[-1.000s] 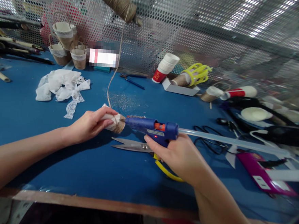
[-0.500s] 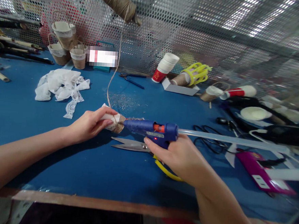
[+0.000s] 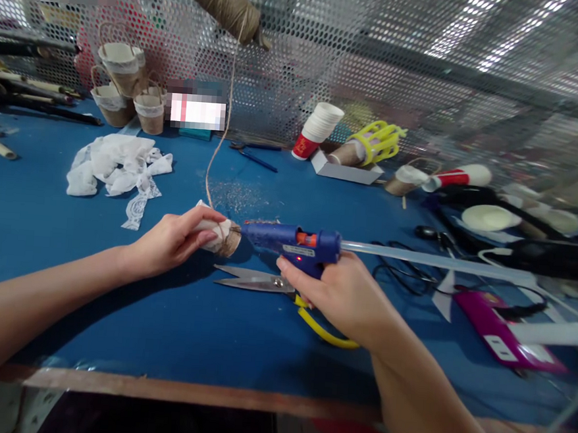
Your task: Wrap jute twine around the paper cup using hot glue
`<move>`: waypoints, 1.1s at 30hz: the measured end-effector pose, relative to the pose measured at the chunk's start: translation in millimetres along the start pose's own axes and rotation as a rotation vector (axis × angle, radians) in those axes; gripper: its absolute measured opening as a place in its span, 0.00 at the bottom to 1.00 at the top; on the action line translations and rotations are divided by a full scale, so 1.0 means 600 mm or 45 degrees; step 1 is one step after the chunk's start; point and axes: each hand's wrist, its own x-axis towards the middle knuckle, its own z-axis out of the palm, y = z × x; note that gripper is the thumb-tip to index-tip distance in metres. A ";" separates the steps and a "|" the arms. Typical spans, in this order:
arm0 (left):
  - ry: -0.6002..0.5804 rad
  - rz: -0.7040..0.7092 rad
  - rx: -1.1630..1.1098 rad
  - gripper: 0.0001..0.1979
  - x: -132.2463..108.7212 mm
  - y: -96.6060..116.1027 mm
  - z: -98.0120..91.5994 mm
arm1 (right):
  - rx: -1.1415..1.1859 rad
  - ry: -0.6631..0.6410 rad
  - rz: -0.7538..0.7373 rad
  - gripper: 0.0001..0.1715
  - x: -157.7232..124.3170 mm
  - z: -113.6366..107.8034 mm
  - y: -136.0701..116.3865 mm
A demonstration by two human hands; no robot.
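My left hand (image 3: 181, 239) grips a small paper cup (image 3: 228, 240) lying on its side, white at one end and wrapped in brown twine at the other. A strand of twine (image 3: 219, 152) runs from it up to a hanging spool (image 3: 222, 4). In my right hand (image 3: 345, 293) is a blue hot glue gun (image 3: 292, 243), a long clear glue stick (image 3: 429, 259) jutting from its back. The gun's nozzle points at the twine-wrapped end, at or very near it. Scissors (image 3: 255, 280) with yellow handles lie open beneath the gun.
Crumpled white lace (image 3: 109, 164) lies at left, with twine-covered little baskets (image 3: 150, 111) behind. Pliers (image 3: 256, 158), stacked paper cups (image 3: 317, 131) and a white box (image 3: 346, 169) stand along the mesh. Cables and a purple power strip (image 3: 503, 330) lie at right.
The glue gun has tilted slightly, its rear end rising a little. My left hand holds the cup in nearly the same place.
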 end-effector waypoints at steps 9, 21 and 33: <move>0.006 -0.072 -0.034 0.13 0.003 0.006 -0.003 | -0.089 -0.034 -0.209 0.19 -0.004 0.000 0.009; -0.014 -0.051 -0.041 0.14 0.000 0.004 0.000 | 0.424 -0.160 0.100 0.23 0.017 -0.009 0.019; 0.065 0.195 -0.010 0.12 -0.006 0.008 0.006 | 0.653 0.135 0.423 0.10 0.111 0.013 0.094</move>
